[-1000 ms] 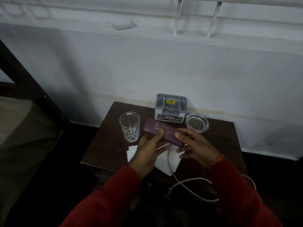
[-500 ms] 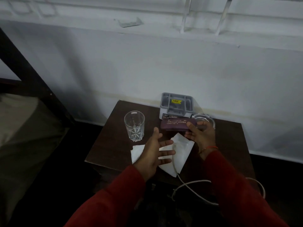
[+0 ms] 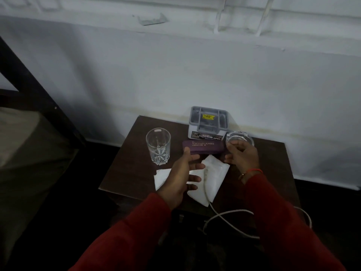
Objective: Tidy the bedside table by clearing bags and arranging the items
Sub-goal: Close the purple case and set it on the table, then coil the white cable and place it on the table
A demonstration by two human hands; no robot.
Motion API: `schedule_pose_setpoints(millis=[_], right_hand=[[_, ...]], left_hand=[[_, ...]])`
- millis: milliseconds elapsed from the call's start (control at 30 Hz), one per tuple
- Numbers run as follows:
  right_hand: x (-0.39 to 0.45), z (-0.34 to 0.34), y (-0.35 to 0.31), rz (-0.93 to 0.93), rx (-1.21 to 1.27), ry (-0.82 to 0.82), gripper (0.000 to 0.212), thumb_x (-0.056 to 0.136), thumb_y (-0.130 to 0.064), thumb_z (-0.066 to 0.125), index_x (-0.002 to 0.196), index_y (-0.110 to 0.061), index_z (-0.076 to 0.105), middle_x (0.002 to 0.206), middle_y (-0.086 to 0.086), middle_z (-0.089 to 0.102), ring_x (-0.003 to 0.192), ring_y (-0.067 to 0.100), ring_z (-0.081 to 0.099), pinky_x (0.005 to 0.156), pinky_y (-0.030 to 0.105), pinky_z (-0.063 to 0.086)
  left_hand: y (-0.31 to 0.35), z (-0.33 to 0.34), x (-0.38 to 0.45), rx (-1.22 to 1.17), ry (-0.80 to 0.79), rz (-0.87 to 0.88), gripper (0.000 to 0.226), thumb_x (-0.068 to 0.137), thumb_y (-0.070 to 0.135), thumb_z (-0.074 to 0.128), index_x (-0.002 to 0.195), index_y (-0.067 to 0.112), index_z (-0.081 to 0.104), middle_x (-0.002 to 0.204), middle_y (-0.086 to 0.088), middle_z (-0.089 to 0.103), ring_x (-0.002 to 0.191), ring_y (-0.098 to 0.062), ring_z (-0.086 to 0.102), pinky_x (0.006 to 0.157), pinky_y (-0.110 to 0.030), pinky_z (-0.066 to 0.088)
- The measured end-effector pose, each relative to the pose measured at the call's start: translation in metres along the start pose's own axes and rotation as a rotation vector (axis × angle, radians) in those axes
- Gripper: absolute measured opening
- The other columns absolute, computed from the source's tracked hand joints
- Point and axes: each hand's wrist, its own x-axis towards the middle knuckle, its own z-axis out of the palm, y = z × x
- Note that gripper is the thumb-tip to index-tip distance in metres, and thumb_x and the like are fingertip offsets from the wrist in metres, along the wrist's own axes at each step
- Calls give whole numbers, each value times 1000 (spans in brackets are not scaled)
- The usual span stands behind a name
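Left hand (image 3: pixel 180 177) hovers over the table, fingers straight and spread, palm turned inward, holding nothing; it covers part of the white paper napkins (image 3: pixel 210 178). Right hand (image 3: pixel 241 156) also holds nothing, fingers loosely curved and apart, just in front of the glass ashtray (image 3: pixel 239 138) and beside the right end of the purple spectacle case (image 3: pixel 203 147); whether a fingertip touches the case cannot be told. Both arms wear red sleeves; a red thread band sits at the right wrist.

The case lies flat on the dark wooden table (image 3: pixel 132 169), long side toward the wall, printed lettering upside down from this view. Right behind it stands a grey plastic organiser box (image 3: pixel 208 122) with a yellow sticker, against the wall. The ashtray is right of the box, near the case's right end. A clear drinking glass (image 3: pixel 158 146) stands upright left of the case, apart from it. Napkins lie near the front edge, one crumpled and stained. A white cable (image 3: pixel 224 216) runs across the napkin and drops off the table's front. A bed edge shows at far left.
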Motion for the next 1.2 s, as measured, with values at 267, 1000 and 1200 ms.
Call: schedule_pose_setpoints(millis=[267, 1000, 1200], right_hand=[[-50, -42, -35, -181, -1038, -449, 26, 79, -46, 76, 74, -23, 65, 76, -7, 63, 74, 11, 59, 68, 24, 44], [-132, -64, 28, -324, -1452, -603, 27, 79, -43, 68, 97, -34, 50, 117, -3, 42, 111, 23, 41, 91, 43, 44], [-137, -84, -6, -318, -1158, -548, 9, 83, -39, 59, 81, -34, 52, 87, -7, 67, 84, 17, 65, 77, 36, 54]], left_hand=[[2, 1, -1, 48, 14, 137, 41, 102, 51, 44, 115, 21, 67, 89, 2, 71, 57, -13, 54, 48, -24, 38], [-27, 22, -23, 592, -134, 606, 32, 100, 44, 50, 102, 23, 74, 87, 3, 76, 84, -7, 67, 73, -28, 49], [-20, 19, -46, 618, -100, 812, 26, 103, 30, 52, 104, 20, 75, 93, 6, 76, 80, 5, 64, 72, -12, 43]])
